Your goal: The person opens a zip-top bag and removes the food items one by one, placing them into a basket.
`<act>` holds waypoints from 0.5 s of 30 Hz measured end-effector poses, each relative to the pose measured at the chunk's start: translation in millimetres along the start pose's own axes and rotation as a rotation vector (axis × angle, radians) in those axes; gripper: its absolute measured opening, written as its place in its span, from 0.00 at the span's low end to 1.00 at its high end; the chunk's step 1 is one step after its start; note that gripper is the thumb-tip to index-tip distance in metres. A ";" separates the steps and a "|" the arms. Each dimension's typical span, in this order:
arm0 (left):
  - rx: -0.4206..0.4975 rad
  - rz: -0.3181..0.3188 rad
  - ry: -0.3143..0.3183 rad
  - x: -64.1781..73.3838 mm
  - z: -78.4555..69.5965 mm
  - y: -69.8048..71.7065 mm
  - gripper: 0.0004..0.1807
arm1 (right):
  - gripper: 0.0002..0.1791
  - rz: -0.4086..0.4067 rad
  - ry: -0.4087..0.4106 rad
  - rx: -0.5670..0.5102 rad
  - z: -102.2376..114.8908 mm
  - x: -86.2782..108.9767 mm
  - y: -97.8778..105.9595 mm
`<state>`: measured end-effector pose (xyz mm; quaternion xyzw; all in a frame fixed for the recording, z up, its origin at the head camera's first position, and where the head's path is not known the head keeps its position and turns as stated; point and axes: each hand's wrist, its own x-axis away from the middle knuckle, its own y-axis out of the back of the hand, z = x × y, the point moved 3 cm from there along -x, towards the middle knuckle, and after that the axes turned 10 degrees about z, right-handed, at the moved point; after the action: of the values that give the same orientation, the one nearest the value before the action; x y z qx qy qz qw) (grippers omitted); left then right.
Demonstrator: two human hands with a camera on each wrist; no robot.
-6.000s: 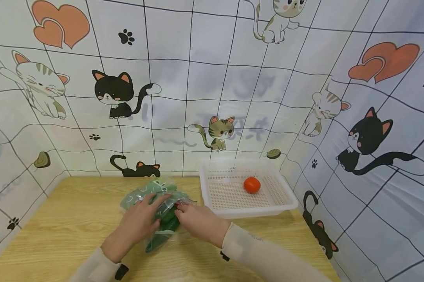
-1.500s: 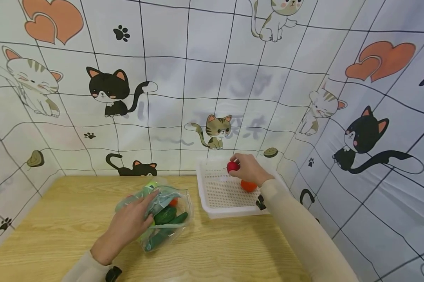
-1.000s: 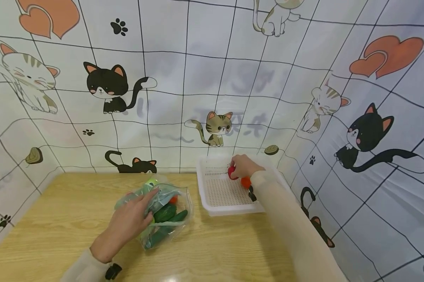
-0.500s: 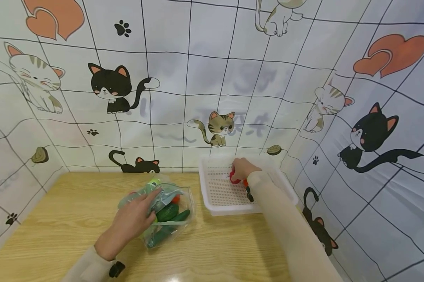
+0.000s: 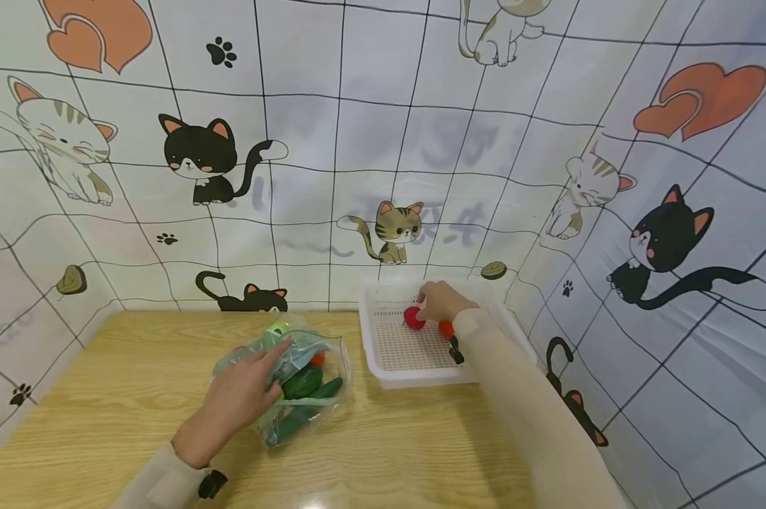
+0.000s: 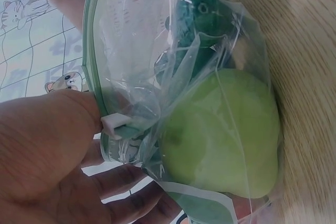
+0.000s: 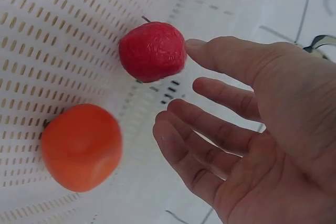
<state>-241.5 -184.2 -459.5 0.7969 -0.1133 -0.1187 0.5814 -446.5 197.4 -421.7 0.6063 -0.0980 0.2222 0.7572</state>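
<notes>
White basket (image 5: 414, 379): one red fruit (image 7: 152, 52), tomato (image 7: 81, 147) (one).

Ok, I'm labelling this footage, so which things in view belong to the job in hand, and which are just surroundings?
Job:
Left hand, resting on the clear bag
Green vegetables, in the bag
Right hand, beside the red round item
White basket, holding that and the tomato

Surroundings:
Cat-print sheet
Wooden table
</notes>
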 end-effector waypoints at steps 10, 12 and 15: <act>-0.033 -0.007 -0.014 -1.0 0.2 -1.1 0.43 | 0.23 -0.058 0.178 0.074 28.8 33.2 6.0; -0.033 -0.007 -0.015 -1.6 0.8 -2.1 0.44 | 0.22 -0.071 0.218 0.091 35.5 41.8 5.9; -0.031 -0.004 -0.017 -2.6 1.0 -3.0 0.44 | 0.22 -0.105 0.284 0.128 45.9 55.1 4.6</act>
<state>-244.2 -183.3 -462.5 0.7869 -0.1146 -0.1285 0.5926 -394.4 166.0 -383.3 0.6203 0.0562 0.2713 0.7338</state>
